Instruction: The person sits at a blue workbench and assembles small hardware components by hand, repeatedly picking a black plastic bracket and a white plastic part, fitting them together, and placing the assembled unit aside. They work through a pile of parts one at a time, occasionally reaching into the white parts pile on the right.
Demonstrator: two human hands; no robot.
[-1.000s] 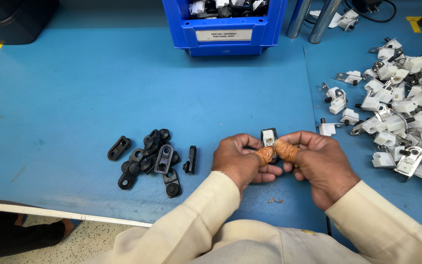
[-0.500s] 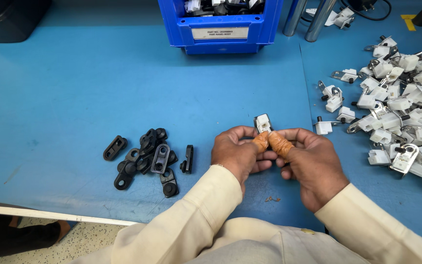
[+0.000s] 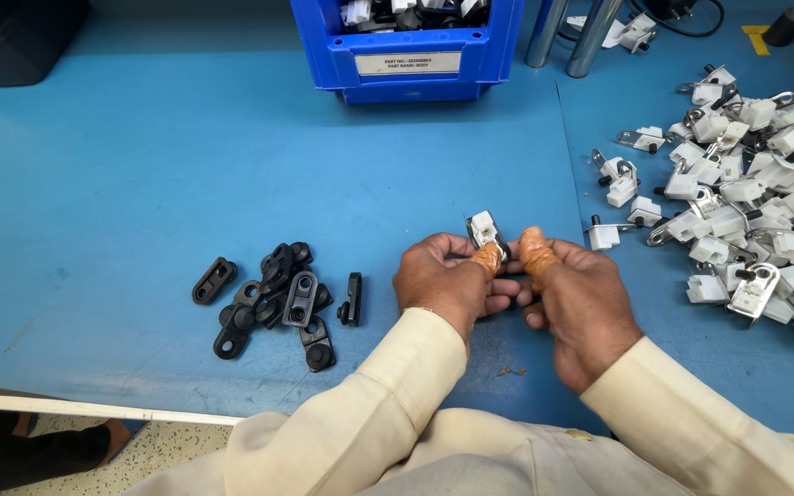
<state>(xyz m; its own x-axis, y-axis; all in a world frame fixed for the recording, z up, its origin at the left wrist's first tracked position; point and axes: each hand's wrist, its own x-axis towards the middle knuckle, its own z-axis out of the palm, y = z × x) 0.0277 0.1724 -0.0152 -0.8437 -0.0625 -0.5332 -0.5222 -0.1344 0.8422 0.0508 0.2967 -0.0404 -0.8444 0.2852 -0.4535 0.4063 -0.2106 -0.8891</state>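
plain blue table mat; blue bin with white label; black plastic pieces; white-and-silver parts pile; orange finger cots; cream sleeves.

The small part is a white plastic block fixed on a grey metal piece, with some black under it. It stands tilted, the white end up and a little to the left. It is above the blue table, pinched at its lower end between two thumbs with orange covers.
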